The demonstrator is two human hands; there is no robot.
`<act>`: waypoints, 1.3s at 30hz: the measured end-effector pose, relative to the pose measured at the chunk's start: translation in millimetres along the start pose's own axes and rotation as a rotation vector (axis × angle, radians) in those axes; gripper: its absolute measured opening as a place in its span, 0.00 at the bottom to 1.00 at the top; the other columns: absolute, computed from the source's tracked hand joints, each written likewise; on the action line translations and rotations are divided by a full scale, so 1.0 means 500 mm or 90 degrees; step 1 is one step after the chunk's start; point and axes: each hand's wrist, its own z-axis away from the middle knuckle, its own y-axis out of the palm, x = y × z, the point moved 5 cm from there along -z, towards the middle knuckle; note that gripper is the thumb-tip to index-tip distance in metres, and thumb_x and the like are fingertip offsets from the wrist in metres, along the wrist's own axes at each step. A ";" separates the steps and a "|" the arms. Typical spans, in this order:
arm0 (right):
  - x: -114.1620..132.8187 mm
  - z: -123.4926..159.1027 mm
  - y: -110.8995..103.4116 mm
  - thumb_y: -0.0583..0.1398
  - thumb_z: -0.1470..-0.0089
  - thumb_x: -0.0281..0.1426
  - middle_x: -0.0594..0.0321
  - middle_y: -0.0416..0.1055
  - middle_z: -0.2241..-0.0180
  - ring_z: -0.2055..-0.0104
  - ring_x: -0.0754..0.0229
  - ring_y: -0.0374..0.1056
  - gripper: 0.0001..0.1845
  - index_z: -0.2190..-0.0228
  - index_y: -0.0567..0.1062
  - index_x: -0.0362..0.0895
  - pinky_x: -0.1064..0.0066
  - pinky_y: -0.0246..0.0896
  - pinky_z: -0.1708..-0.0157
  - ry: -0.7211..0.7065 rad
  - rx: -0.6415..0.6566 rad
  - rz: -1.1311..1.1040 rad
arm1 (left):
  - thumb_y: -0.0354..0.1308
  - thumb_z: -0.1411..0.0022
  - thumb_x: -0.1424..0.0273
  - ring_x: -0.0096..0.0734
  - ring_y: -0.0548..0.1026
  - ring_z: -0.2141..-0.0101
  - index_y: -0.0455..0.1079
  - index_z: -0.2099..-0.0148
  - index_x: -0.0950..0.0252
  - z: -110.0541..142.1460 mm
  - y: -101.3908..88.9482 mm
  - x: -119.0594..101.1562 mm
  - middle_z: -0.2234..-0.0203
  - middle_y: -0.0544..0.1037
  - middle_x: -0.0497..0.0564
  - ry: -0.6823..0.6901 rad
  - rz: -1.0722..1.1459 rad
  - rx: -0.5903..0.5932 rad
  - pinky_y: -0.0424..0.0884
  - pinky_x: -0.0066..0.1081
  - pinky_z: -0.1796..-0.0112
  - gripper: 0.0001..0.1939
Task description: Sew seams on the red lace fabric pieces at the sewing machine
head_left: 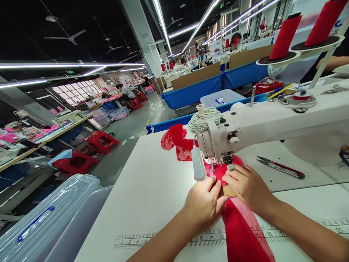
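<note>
Red stools (96, 137) beside a long workbench (47, 142), lidded clear bin (67, 196), ceiling fans (71, 38), pale pillar (140, 40), blue fabric trough (194, 92)

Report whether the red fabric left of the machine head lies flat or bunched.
Bunched: the red fabric shows creases and overlapping folds.

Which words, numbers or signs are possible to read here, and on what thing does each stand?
"1", "2", "3", "4": ruler scale printed on the table
"10", "11", "12": same scale
"15", "16": same scale
Too small or blurred: green ceiling signs, the scale's far-right numbers.
</note>
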 end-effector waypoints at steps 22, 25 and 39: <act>0.000 -0.008 -0.007 0.49 0.41 0.19 0.61 0.69 0.75 0.68 0.55 0.58 0.17 0.74 0.73 0.43 0.66 0.50 0.67 -0.003 -0.025 0.008 | 0.43 0.33 0.47 0.46 0.74 0.56 0.70 0.48 0.75 0.022 0.011 -0.033 0.57 0.76 0.63 0.007 -0.125 0.004 0.73 0.40 0.55 0.35; -0.001 -0.012 -0.008 0.50 0.42 0.18 0.61 0.68 0.76 0.69 0.56 0.57 0.16 0.75 0.72 0.43 0.66 0.51 0.67 0.000 -0.028 0.015 | 0.43 0.33 0.47 0.48 0.74 0.55 0.69 0.46 0.77 0.023 0.018 -0.031 0.55 0.76 0.63 0.014 -0.145 0.012 0.72 0.41 0.53 0.36; -0.012 -0.015 0.005 0.53 0.45 0.17 0.61 0.67 0.76 0.69 0.56 0.58 0.14 0.75 0.72 0.43 0.67 0.52 0.67 0.021 -0.008 0.049 | 0.39 0.33 0.45 0.49 0.73 0.52 0.66 0.43 0.78 0.016 0.028 -0.014 0.51 0.74 0.67 -0.008 -0.147 0.019 0.73 0.42 0.54 0.39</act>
